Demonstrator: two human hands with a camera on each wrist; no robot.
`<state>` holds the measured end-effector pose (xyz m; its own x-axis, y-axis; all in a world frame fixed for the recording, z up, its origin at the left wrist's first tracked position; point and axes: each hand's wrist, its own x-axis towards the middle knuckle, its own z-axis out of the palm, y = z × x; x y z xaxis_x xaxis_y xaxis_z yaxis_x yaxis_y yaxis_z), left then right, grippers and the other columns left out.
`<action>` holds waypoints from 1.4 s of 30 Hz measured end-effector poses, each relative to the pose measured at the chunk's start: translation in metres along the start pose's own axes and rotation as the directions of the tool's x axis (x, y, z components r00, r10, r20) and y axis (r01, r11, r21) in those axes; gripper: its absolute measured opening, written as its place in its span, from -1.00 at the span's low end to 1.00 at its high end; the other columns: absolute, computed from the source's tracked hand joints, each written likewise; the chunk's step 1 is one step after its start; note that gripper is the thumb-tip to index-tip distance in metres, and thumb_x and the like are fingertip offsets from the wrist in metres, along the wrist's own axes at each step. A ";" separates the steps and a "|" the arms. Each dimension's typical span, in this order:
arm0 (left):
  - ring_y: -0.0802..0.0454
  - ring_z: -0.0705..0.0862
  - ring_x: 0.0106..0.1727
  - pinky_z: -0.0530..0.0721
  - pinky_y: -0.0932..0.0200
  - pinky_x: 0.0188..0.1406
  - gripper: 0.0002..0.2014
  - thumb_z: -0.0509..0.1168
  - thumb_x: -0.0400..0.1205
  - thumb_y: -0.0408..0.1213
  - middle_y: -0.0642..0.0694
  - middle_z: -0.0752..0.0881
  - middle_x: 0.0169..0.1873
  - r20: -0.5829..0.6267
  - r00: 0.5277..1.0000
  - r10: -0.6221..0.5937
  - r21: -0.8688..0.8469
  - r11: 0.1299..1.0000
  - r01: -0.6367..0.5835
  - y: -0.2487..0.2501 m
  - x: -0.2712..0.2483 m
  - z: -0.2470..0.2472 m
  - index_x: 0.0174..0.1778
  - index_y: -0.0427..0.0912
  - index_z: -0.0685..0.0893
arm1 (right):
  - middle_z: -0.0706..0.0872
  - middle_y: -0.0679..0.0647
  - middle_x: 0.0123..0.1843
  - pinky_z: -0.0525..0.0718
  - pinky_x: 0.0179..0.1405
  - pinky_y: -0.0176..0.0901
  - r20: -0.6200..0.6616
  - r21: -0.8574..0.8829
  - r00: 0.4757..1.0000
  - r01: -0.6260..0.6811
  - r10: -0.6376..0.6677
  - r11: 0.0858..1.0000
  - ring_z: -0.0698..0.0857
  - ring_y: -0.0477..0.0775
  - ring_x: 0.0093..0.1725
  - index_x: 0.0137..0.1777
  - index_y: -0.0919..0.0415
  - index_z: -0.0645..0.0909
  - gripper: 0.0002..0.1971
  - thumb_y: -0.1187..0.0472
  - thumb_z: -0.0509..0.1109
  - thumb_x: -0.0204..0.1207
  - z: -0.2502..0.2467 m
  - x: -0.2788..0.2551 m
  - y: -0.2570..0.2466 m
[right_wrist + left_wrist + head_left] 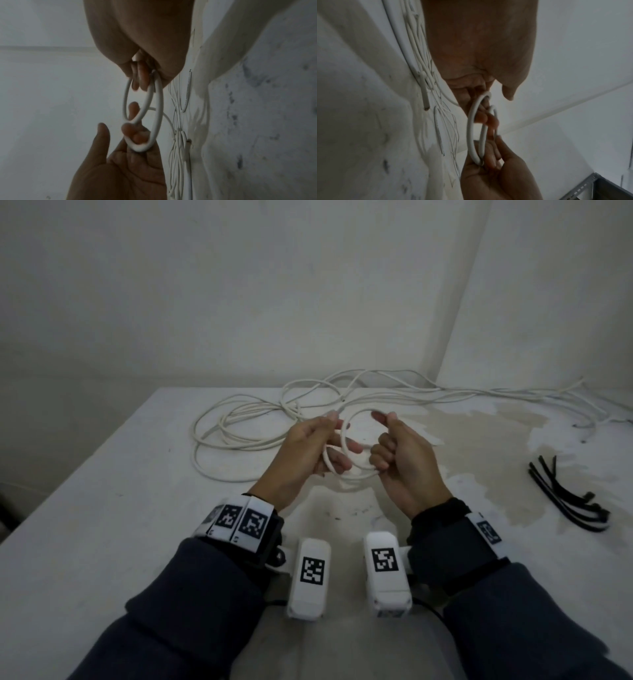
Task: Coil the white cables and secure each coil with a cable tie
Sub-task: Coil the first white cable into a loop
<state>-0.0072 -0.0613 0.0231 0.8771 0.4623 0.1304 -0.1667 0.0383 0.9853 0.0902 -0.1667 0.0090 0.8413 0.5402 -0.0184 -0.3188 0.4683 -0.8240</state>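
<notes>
Both hands hold a small coil of white cable (358, 413) in the air above the table's middle. My left hand (337, 440) has its fingers hooked through the coil's left side. My right hand (382, 440) grips the right side with curled fingers. The left wrist view shows the coil (471, 135) edge-on between the left hand (479, 54) and the right hand (496, 175). In the right wrist view the coil (158, 108) hangs from the right hand (137, 40), with the left hand (120, 169) below it. A loose cable trails from the coil to the table.
More loose white cable (236, 444) lies in wide loops on the white table (137, 508) behind the hands and runs off to the far right. Several black cable ties (561, 494) lie at the right. Walls close the back and right. A metal rack corner (590, 189) shows low down.
</notes>
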 end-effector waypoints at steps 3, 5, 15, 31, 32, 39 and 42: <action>0.19 0.54 -0.62 0.52 0.35 -0.56 -0.78 0.15 0.74 -0.20 0.02 0.69 -0.47 -0.041 0.998 0.040 0.133 0.991 -0.034 -0.003 0.001 -0.001 -0.01 -0.25 0.63 | 0.20 -0.03 -0.51 0.22 -0.65 -0.34 0.075 -0.082 0.997 -0.025 0.031 0.996 0.17 -0.12 -0.56 0.08 0.26 0.64 -0.74 0.15 0.16 0.74 0.004 -0.003 0.001; 0.19 0.53 -0.62 0.53 0.36 -0.57 -0.79 0.13 0.75 -0.23 0.01 0.66 -0.48 -0.039 0.999 0.007 0.128 0.992 -0.002 -0.007 0.001 -0.003 -0.09 -0.21 0.62 | 0.21 -0.03 -0.54 0.19 -0.69 -0.33 0.096 -0.059 0.995 -0.022 0.028 0.998 0.15 -0.13 -0.60 0.04 0.26 0.61 -0.78 0.19 0.15 0.74 0.007 -0.004 0.000; 0.18 0.30 -0.66 0.32 0.34 -0.61 -0.73 0.01 0.78 -0.28 0.01 0.50 -0.56 -0.018 0.988 -0.153 -0.374 0.918 0.135 -0.013 0.005 0.002 -0.24 -0.16 0.43 | 0.37 -0.01 -0.46 0.34 -0.61 -0.35 0.219 0.238 0.972 -0.134 0.081 0.962 0.29 -0.12 -0.53 0.04 0.28 0.48 -0.82 0.22 0.31 0.49 0.009 -0.004 -0.005; 0.08 0.74 -0.47 0.74 0.27 -0.38 -0.69 0.05 0.78 -0.20 -0.07 0.71 -0.48 -0.122 0.990 -0.073 -0.213 0.976 0.046 -0.014 0.006 0.011 -0.05 -0.29 0.64 | 0.21 -0.07 -0.60 0.34 -0.68 -0.33 0.016 0.246 1.000 -0.015 0.011 0.969 0.19 -0.13 -0.66 -0.02 0.22 0.52 -0.82 0.19 0.14 0.74 0.006 0.003 0.001; 0.09 0.75 -0.46 0.75 0.27 -0.36 -0.69 0.06 0.77 -0.21 -0.04 0.69 -0.52 -0.147 0.987 -0.057 -0.185 0.982 0.029 -0.014 0.007 0.011 -0.06 -0.28 0.65 | 0.23 -0.06 -0.60 0.34 -0.69 -0.32 -0.010 0.264 1.000 0.001 0.002 0.964 0.20 -0.13 -0.66 -0.04 0.23 0.49 -0.84 0.20 0.14 0.74 0.004 0.004 -0.001; 0.20 0.65 -0.38 0.61 0.39 -0.35 -0.67 0.10 0.76 -0.22 -0.07 0.62 -0.38 -0.060 0.997 -0.048 0.010 0.999 0.048 -0.021 0.006 0.000 -0.16 -0.15 0.73 | 0.34 -0.09 -0.61 0.30 -0.72 -0.37 -0.079 0.337 0.997 0.028 -0.002 0.941 0.23 -0.16 -0.70 -0.13 0.19 0.46 -0.82 0.17 0.20 0.71 -0.009 0.009 -0.017; 0.19 0.62 -0.41 0.55 0.33 -0.35 -0.71 0.09 0.76 -0.23 -0.02 0.65 -0.42 -0.113 0.994 0.013 0.076 0.997 -0.004 -0.020 0.008 -0.002 -0.06 -0.14 0.73 | 0.34 -0.07 -0.56 0.25 -0.71 -0.37 -0.052 0.168 0.998 0.035 -0.027 0.985 0.22 -0.16 -0.67 -0.16 0.21 0.46 -0.82 0.21 0.24 0.69 -0.007 0.006 -0.014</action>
<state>0.0019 -0.0567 0.0047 0.8185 0.5597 0.1297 -0.1357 -0.0311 0.9903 0.1034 -0.1749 0.0167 0.8711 0.4905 -0.0261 -0.3582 0.5980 -0.7170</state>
